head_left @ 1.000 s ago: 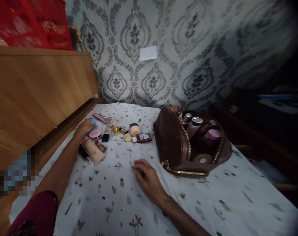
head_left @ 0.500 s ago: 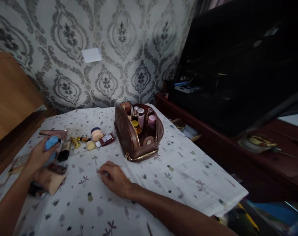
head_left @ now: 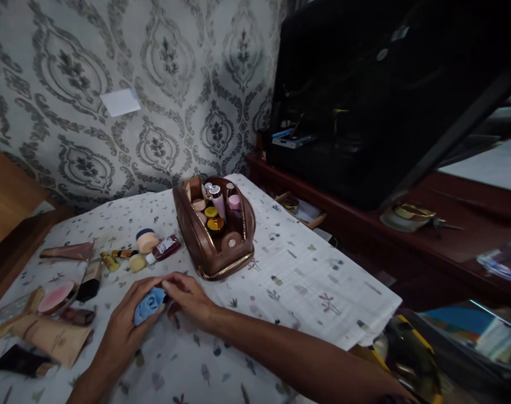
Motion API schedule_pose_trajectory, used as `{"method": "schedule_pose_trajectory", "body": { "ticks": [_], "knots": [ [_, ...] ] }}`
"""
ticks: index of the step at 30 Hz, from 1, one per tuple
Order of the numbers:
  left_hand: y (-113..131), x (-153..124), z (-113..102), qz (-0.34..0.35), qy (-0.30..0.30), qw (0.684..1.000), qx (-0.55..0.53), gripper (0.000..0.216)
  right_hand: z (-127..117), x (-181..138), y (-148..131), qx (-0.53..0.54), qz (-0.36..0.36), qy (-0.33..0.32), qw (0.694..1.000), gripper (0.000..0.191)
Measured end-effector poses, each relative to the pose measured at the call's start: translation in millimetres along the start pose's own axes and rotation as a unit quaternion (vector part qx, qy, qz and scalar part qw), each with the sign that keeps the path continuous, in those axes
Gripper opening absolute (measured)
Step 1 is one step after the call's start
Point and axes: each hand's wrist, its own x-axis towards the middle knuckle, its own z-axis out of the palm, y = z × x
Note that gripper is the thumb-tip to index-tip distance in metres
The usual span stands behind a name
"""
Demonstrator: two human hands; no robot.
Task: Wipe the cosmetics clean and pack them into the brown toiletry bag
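Observation:
A blue rose-shaped item (head_left: 149, 306) with a dark part at its right side rests in the curled fingers of my left hand (head_left: 127, 317). At that dark part, the fingers of my right hand (head_left: 192, 300) are closed and touching it; their tips are partly hidden. Just beyond the hands stands a brown cosmetic bag (head_left: 186, 224), unzipped, holding several bottles and jars, among them a pink bottle (head_left: 218, 203). Left of the bag lie a dark red bottle (head_left: 167, 247), a jar with a blue lid (head_left: 147, 241) and a small yellow jar (head_left: 137, 262).
Tubes, including a beige one (head_left: 55, 336) and a black one (head_left: 22, 362), lie at the table's left with a pink compact (head_left: 56, 296). A patterned cloth (head_left: 306, 292) covers the table. A large black screen (head_left: 356, 101) stands on a dark red cabinet (head_left: 441, 224) at the right.
My left hand has brought the blue rose-shaped item rightward from among the cosmetics to my right hand, which now touches it. The view has turned somewhat to the right.

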Motion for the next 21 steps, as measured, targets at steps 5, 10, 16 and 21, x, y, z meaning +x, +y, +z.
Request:
{"method": "schedule_pose_trajectory", "body": {
  "ticks": [5, 10, 16, 21],
  "knots": [
    [-1, 0, 10, -0.045, 0.057, 0.997, 0.009, 0.043, -3, 1, 7, -0.039, -0.019, 0.008, 0.999, 0.046],
    [-3, 2, 27, -0.141, 0.073, 0.985, -0.070, 0.048, -9, -3, -1, -0.204, -0.150, 0.055, 0.966, 0.039],
    [-17, 3, 27, -0.288, 0.132, 0.947, -0.061, 0.047, -12, -12, -14, -0.415, -0.274, -0.037, 0.867, 0.039],
    [-14, 6, 28, -0.280, 0.146, 0.940, -0.125, 0.039, -12, -15, -16, -0.443, -0.282, -0.050, 0.850, 0.045]
  ]
}}
